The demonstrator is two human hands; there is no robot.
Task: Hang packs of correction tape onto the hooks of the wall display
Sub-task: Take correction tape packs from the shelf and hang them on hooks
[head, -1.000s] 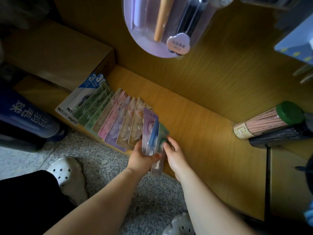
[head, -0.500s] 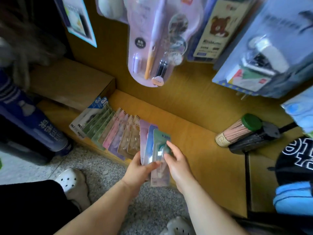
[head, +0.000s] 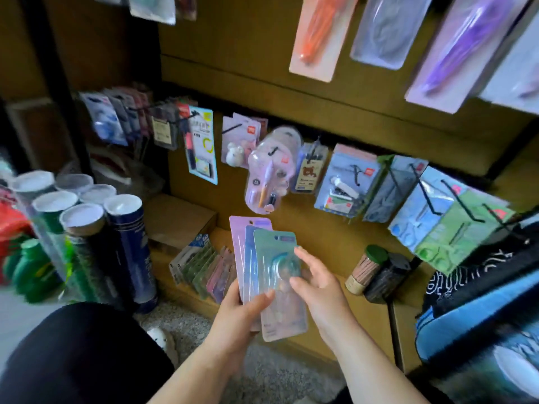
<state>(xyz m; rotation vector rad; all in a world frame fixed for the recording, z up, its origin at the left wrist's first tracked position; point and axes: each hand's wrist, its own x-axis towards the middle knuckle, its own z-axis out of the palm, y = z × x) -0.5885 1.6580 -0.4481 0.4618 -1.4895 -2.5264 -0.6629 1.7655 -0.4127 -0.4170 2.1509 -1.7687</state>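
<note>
Hanging: not yet begun; none of the held packs is seen on a hook.
Held stock: three packs of correction tape [head: 251, 258] are held fanned below the hooks [head: 463, 204] of the wall display.
Left grip [head: 236, 313]: clamped on the fan's lower part, thumb across the front.
Right grip [head: 318, 287]: loosely spread, fingertips laid on the green front pack [head: 277, 249].
Remaining: a row of packs [head: 201, 266] is propped on the low shelf [head: 364, 313], judged unhung.

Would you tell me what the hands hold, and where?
The left hand grips three fanned correction tape packs by their lower ends; right hand touches the green pack's right edge.
</note>
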